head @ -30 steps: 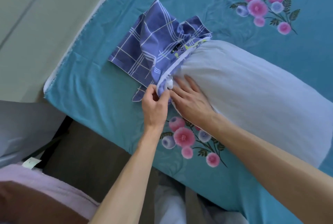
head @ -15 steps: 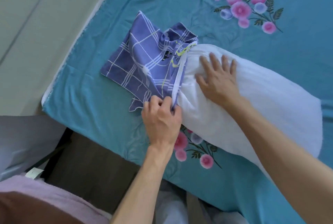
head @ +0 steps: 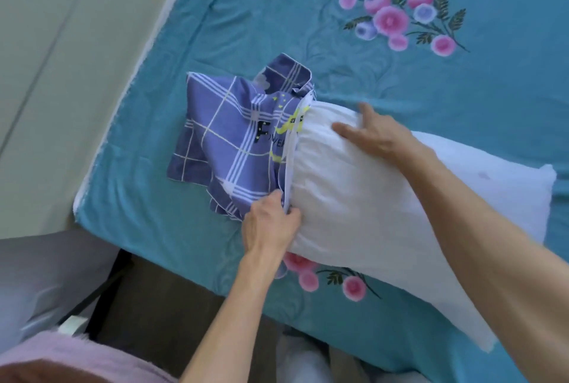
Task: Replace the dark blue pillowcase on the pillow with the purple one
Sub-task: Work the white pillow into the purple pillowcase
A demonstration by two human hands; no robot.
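A white pillow (head: 385, 207) lies across the teal bed. Its left end sits inside the open mouth of a purple checked pillowcase (head: 228, 142) with white lines and yellow print, which is bunched up to the pillow's left. My left hand (head: 269, 222) pinches the near edge of the pillowcase's white-trimmed opening. On top of the pillow, close to the opening's far side, my right hand (head: 374, 133) presses down with fingers spread. No dark blue pillowcase is in view.
The teal bedsheet (head: 308, 28) carries pink flower prints at the top right and under the pillow. The bed's left edge (head: 123, 124) meets a pale floor. A dark gap and a pink fabric (head: 77, 355) lie at the bottom left.
My right hand has slid farther up the pillow toward the opening's far side. My left hand has kept its pinch on the near edge. The pillowcase has bunched closer against the pillow's end.
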